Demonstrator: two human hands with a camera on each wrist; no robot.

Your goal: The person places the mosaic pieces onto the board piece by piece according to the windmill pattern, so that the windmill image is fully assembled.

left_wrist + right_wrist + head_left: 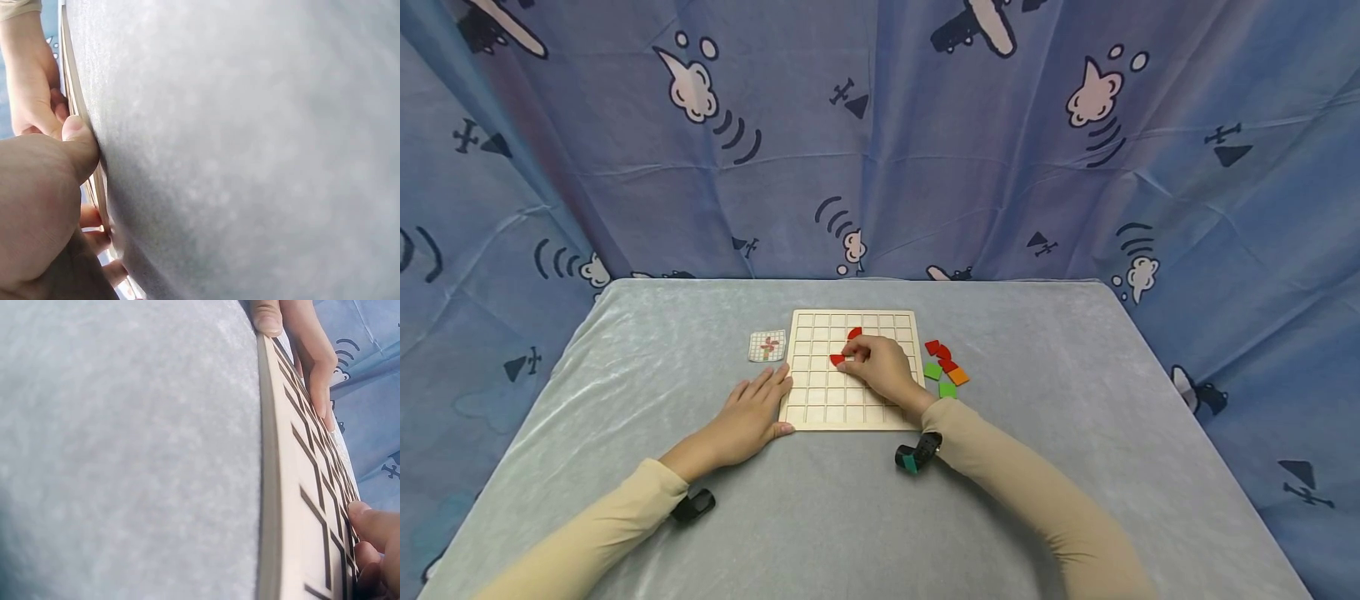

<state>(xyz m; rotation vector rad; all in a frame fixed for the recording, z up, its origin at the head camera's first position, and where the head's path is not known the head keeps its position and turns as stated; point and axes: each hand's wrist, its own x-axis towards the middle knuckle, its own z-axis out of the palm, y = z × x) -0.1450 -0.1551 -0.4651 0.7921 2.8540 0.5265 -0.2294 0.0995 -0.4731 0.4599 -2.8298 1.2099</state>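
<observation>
A pale wooden board with a grid of square cells lies on the grey-covered table. My left hand rests along its left edge, fingers stretched, thumb at the near left corner. Over the middle of the board, my right hand has its thumb and bent fingertips around the right end of a red piece; the palm hides cells beneath it. Another red piece with a curved side sits in a cell just beyond these fingers. In the right wrist view, the thumb is close over the grid.
Left of the board lies a small card printed with a red pinwheel on a grid. To the right are several loose red pieces, green pieces and an orange piece. A patterned blue curtain hangs behind the table.
</observation>
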